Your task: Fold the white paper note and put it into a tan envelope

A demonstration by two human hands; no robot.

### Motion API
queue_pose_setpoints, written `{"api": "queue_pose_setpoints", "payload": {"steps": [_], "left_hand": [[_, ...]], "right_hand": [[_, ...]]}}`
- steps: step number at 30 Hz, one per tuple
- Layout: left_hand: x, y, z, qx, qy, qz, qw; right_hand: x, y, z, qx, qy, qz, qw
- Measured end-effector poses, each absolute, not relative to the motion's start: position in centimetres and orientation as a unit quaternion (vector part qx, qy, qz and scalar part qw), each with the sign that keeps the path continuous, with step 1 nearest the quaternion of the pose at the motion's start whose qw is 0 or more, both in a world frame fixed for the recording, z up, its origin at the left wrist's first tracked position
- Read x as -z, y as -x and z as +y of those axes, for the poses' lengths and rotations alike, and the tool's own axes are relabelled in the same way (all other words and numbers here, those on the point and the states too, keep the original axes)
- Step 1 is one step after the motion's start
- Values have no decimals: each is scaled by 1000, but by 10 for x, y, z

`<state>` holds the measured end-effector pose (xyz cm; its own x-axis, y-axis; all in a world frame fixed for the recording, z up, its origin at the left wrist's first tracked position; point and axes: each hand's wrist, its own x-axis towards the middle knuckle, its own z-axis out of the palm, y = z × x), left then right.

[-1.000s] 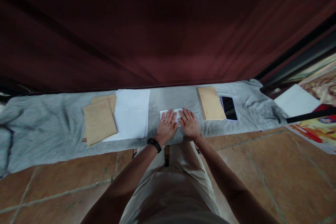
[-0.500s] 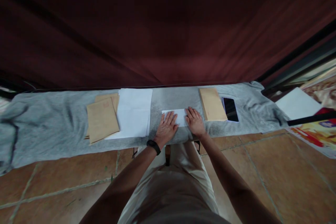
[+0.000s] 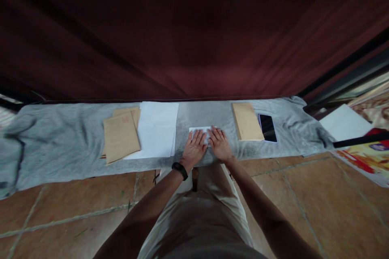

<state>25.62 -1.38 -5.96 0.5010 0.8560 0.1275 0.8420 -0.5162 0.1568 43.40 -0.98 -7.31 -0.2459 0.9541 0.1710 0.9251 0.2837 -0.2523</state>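
A small folded sheet of white paper (image 3: 200, 129) lies on the grey cloth in front of me, mostly covered by my hands. My left hand (image 3: 195, 148) rests flat on its left part, fingers stretched out, a black band around the wrist. On its right part lies my right hand (image 3: 220, 144), palm down with the fingers extended. The fingertips of both hands are close together near the paper's middle. Left of them is a stack of larger white sheets (image 3: 158, 129). To the right sits a pile of brown envelopes (image 3: 247, 121).
More brown envelopes (image 3: 121, 137) overlap the white sheets' left edge. A dark-screened phone (image 3: 268, 128) lies beside the right pile. Grey cloth (image 3: 69, 137) covers the narrow surface, with a dark red curtain (image 3: 194, 48) behind it. Tiled floor (image 3: 288, 198) shows below.
My right hand has slid left across the folded paper, closer to my left hand, and covers more of it. My left hand stays nearly in place. The view has shifted slightly.
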Motion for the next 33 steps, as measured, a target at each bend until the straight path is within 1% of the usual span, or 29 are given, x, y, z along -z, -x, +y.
{"api": "queue_pose_setpoints", "payload": {"steps": [6, 12, 25, 33], "left_hand": [[58, -248, -23, -102, -845, 522, 50], [60, -233, -34, -103, -825, 554, 42], [63, -215, -48, -102, -824, 557, 27], [64, -215, -48, -102, -824, 557, 28]], "right_hand": [[73, -439, -11, -37, 607, -780, 149], [71, -449, -11, -27, 618, -771, 152], [67, -447, -2, -45, 619, -766, 167], [64, -421, 20, -56, 596, -790, 131]]}}
